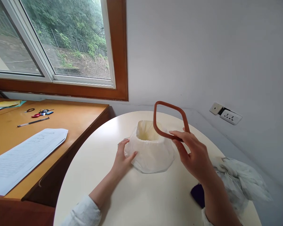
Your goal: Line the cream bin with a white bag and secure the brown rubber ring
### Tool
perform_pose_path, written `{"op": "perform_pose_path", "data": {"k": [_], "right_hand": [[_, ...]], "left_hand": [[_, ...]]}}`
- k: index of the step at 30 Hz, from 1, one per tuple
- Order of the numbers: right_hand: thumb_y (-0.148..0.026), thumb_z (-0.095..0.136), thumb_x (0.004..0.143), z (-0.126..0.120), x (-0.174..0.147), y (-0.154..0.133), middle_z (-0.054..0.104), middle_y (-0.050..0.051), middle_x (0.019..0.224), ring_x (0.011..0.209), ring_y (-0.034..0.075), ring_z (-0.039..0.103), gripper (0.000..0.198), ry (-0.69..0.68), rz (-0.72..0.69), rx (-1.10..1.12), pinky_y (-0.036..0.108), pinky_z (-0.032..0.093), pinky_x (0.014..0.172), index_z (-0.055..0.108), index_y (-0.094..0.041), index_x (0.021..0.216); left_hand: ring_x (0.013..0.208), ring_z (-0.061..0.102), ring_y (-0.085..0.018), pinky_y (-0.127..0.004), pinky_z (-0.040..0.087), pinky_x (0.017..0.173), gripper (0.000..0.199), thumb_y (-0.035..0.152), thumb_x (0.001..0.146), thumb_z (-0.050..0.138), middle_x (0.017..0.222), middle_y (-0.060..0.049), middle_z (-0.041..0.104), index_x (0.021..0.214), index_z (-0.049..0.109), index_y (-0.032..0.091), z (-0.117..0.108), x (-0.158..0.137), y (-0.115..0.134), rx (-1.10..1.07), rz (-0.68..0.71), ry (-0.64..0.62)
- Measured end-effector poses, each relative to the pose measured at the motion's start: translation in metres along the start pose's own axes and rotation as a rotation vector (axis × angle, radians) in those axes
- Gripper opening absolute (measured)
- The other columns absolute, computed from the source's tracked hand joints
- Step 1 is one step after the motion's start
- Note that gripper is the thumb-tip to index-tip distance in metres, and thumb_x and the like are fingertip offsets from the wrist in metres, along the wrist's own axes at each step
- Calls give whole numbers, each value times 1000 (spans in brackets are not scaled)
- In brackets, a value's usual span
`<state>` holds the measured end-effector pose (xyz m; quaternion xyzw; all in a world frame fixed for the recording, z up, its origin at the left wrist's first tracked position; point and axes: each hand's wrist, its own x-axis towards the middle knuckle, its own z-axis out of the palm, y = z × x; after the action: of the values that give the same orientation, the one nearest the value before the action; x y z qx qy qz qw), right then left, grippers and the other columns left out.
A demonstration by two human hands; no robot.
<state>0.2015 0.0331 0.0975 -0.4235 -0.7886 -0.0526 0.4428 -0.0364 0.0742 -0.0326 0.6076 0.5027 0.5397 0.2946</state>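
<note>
A small trash bin (153, 155) stands upright on the round table, with a thin white plastic bag lining it. The bag (141, 166) is folded over the rim and hangs loosely around the outside. My left hand (124, 157) grips the bin's left side through the bag, thumb toward me and fingers behind. Above the bin's right rim, my right hand (194, 150) pinches the near right corner of a brown rounded-square ring (172, 104), which is tilted and apart from the bin.
A crumpled translucent plastic bag (242, 179) and a dark purple item (198, 194) lie at the right of the round white table (91, 169). The wooden desk (85, 110) on the left holds papers (35, 153), a pen (33, 122) and keys (43, 112). Wall sockets (230, 116) are at right.
</note>
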Motion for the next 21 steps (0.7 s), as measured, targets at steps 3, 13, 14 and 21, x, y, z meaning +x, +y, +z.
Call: {"op": "perform_pose_path", "data": {"k": [3, 13, 14, 21], "right_hand": [[-22, 45, 88, -8, 0, 5, 65, 3, 95, 87, 17, 60, 19, 61, 62, -58, 42, 38, 98, 54, -24, 105], [-30, 40, 85, -18, -10, 52, 67, 3, 87, 78, 22, 60, 21, -65, 448, -410, 60, 27, 93, 60, -23, 85], [-28, 40, 84, -19, -12, 58, 68, 3, 85, 76, 21, 60, 21, -128, 496, -412, 55, 33, 89, 61, -23, 84], [-26, 44, 81, -20, -18, 75, 68, 3, 78, 65, 20, 59, 23, -499, 659, -411, 30, 38, 53, 67, -26, 76]], "left_hand": [[115, 43, -24, -36, 39, 91, 21, 36, 80, 56, 113, -6, 51, 97, 56, 24, -10, 2, 1, 85, 11, 35], [90, 54, -20, -34, 44, 80, 13, 33, 80, 53, 88, -4, 55, 75, 53, 21, -12, 5, -7, 118, 23, 108], [88, 54, -19, -34, 44, 82, 13, 33, 79, 54, 87, -3, 55, 76, 53, 21, -12, 5, -8, 117, 28, 111], [80, 55, -18, -32, 43, 76, 12, 30, 77, 56, 79, -2, 56, 71, 53, 20, -12, 6, -12, 132, 24, 110]]}}
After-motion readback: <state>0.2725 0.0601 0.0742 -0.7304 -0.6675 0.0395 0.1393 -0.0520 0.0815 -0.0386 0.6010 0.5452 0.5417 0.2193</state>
